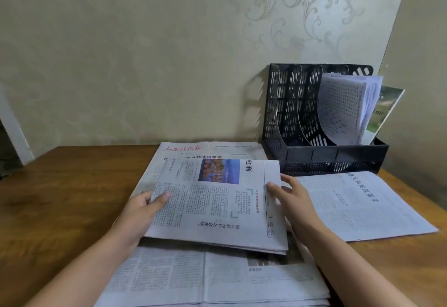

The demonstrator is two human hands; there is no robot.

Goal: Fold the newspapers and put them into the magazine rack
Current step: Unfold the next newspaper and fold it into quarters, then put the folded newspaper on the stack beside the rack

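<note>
1. White folded newspaper [215, 205] lies on the flat newspaper stack [212, 277], held at both side edges.
2. Left hand [142, 212] has its grip clamped on the left edge, thumb on top.
3. Right hand [292, 200] pinches the right edge.
4. Black magazine rack [302, 118] stands behind on the wooden tabletop [60, 197], papers [346, 108] in its right compartments.
5. Another sheet [358, 205] lies right.

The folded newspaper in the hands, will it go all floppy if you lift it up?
Probably a bit. The folded newspaper is thin paper, so its free edges may droop. The layers showing at its near edge should stiffen it somewhat. With the left hand and right hand on opposite sides, it likely stays flattish.
</note>
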